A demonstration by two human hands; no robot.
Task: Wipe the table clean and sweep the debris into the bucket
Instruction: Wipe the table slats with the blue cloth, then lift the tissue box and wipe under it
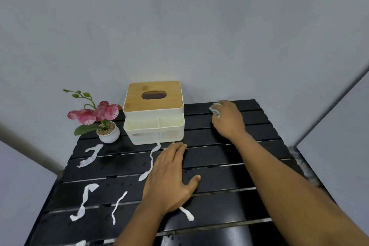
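Wiping is judged barely begun: a pale cloth [214, 110] is gripped in the right hand [227, 118] at the far right of the counter [229, 177], the left hand [169, 177] is laid flat with fingers straight, white paper strips [84, 201] are left unswept, and no bucket is seen.

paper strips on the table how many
6 strips: one by the flowerpot, one below the organizer, two front left, one by the left hand, one cut off at bottom edge. Arms may hide more.

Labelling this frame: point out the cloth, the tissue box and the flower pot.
cloth [213, 110]: head view, visible pale-blue corner.
tissue box [173, 94]: head view, wooden lid.
flower pot [109, 137]: head view, white side.
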